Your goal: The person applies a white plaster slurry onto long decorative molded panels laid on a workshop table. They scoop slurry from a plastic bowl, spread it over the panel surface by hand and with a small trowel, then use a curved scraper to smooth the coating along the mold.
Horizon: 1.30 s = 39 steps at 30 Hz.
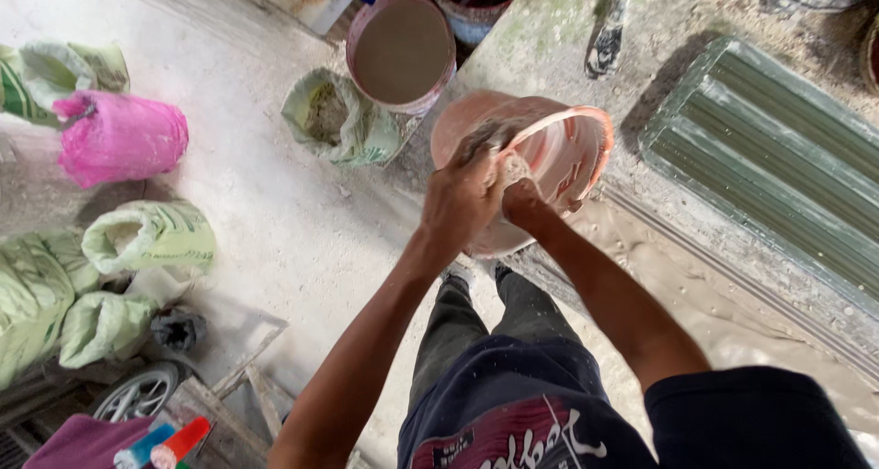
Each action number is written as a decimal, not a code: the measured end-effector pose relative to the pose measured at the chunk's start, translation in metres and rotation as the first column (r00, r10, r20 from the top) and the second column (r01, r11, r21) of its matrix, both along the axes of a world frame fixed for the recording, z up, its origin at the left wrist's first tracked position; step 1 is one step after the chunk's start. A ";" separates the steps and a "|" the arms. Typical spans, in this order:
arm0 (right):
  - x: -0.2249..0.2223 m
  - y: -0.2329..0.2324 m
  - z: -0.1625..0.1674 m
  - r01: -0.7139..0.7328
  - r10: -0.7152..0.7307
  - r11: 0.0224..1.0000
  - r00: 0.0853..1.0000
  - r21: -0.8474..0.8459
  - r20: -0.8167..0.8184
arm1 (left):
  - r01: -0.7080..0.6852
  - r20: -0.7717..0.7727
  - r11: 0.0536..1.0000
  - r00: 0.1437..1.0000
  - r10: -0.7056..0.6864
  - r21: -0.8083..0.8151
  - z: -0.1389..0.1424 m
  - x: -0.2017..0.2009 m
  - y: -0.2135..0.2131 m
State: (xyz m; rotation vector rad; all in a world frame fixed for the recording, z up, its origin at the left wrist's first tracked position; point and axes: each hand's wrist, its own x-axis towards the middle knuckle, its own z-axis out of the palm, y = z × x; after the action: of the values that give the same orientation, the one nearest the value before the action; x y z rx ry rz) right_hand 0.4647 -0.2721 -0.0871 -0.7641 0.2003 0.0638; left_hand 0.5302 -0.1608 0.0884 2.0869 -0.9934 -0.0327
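An orange-pink plastic bucket, smeared with pale residue, is tilted on its side in front of me. My left hand grips its near rim and a grey tool handle at the rim. My right hand is pressed against the rim just beside the left one, holding a pale lump or cloth. Both hands touch each other at the bucket's edge. My legs in dark trousers stand below.
A round bucket full of grey-brown liquid stands beyond. An open green sack of powder sits left of it. A pink sack and several green sacks line the left. A green corrugated sheet lies right. A wheel is at lower left.
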 end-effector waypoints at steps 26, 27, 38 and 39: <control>-0.164 -0.043 0.051 0.604 -0.482 0.783 0.741 0.151 -0.466 | -0.601 -0.630 0.799 0.612 0.478 0.022 -0.032 0.027 0.069; -0.157 -0.045 0.046 0.637 -0.521 0.764 0.704 0.104 -0.482 | -0.607 -0.627 0.794 0.631 0.457 -0.033 -0.034 0.022 0.070; -0.149 -0.062 0.048 0.676 -0.703 0.702 0.609 -0.225 -0.367 | -0.506 -0.384 0.847 0.758 0.527 0.162 -0.018 0.015 0.061; -0.146 -0.072 0.055 0.673 -0.716 0.622 0.696 -0.400 0.056 | -0.507 -0.335 0.830 0.759 0.558 0.234 -0.018 0.015 0.060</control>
State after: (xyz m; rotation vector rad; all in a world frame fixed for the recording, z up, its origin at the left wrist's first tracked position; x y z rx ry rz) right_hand 0.3186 -0.3446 -0.0322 -1.0418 0.6256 -0.7128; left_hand 0.5452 -0.1012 0.0705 2.2920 -0.1311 -0.2197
